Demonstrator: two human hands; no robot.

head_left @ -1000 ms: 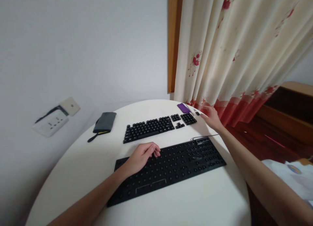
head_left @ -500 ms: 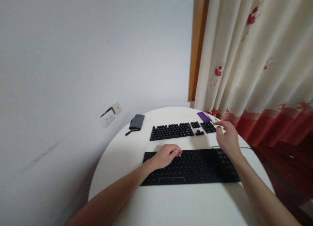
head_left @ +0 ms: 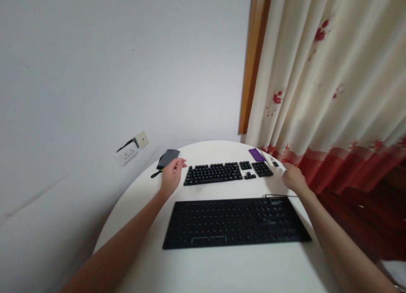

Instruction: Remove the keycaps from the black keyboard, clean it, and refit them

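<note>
My left hand (head_left: 172,175) hovers beside the left end of the laid-out black keycaps (head_left: 215,173), just in front of a grey pouch (head_left: 168,157). Its fingers are loosely bent and apart, with nothing seen in them. Near the table's right edge is my right hand (head_left: 294,177), blurred, its fingers mostly hidden behind the back of the hand. Below both hands lies a black keyboard base (head_left: 236,222) with its keycaps off, so the bare switches show. The keycaps sit behind it in keyboard order: a main block, small groups and a number pad (head_left: 262,169).
The white round table (head_left: 206,267) stands against a wall with a socket (head_left: 127,153). A purple cloth-like item (head_left: 256,154) and a small dark piece (head_left: 275,164) lie at the back right. A cable (head_left: 279,195) runs behind the base. A curtain (head_left: 304,94) hangs at right.
My left hand has lifted off the keyboard base and moved left and away, towards the grey pouch. My right hand has moved slightly down beside the number pad keycaps. The view has shifted a little.
</note>
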